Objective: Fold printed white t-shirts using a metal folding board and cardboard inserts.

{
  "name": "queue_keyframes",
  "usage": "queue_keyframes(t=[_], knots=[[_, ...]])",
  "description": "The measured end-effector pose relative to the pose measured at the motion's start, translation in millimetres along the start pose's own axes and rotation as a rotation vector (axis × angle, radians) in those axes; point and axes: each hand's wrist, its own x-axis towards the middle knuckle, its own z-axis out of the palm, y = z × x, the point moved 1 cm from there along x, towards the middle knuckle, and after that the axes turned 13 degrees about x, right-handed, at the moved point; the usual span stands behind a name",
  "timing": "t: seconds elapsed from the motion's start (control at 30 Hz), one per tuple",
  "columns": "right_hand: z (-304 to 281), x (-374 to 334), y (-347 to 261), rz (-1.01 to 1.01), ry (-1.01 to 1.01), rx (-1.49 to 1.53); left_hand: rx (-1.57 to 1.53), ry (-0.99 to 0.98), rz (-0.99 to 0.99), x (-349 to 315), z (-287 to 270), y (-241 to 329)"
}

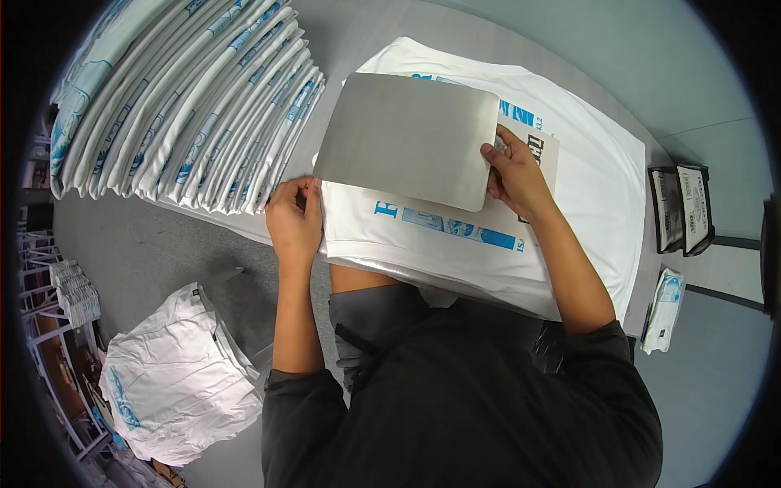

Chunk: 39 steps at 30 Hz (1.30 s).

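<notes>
A white T-shirt (602,187) with blue print lies spread on the table in front of me. Over its middle is a flat grey rectangular board (407,138), tilted slightly. My right hand (517,171) grips the board's right edge, thumb on top and fingers below. Partly hidden under the board, a pale sheet with dark print (551,163) rests on the shirt. My left hand (294,215) is at the shirt's left edge, near the board's lower left corner, its fingers and thumb closed on the cloth.
A tall stack of folded white shirts (187,106) stands on the table at the left. On the floor at lower left is a pile of white shirts (179,374). Black-framed holders (682,210) and a folded packet (665,309) sit at the right. Shelving (49,301) lines the far left.
</notes>
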Motion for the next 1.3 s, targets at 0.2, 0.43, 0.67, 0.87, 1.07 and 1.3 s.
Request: queue_keyframes(t=[0.2,0.43,0.67,0.87,1.07,1.3], knots=[[6.7,5.4,2.7,-0.002,-0.051,0.064,0.006,0.024,0.045,-0.9,-0.1,-2.0],[14.4,-4.0,-4.3,-0.070,0.072,-0.206,-0.009,0.025,0.044,-1.6,-1.3,0.2],[-0.4,-6.5,-8.9,-0.283,0.180,-0.693,-0.007,-0.002,0.024,-0.6,-5.6,1.1],[-33.4,-35.3,-12.4,-0.612,0.235,-0.935,0.128,-0.025,0.124,8.9,-13.3,15.9],[-38.0,-29.2,20.0,-0.625,0.124,-1.329,0.283,-0.033,0.639,57.4,1.5,46.0],[-37.7,-21.3,39.1,-0.535,0.162,-1.448,0.510,-0.340,0.736,61.8,43.6,25.4]])
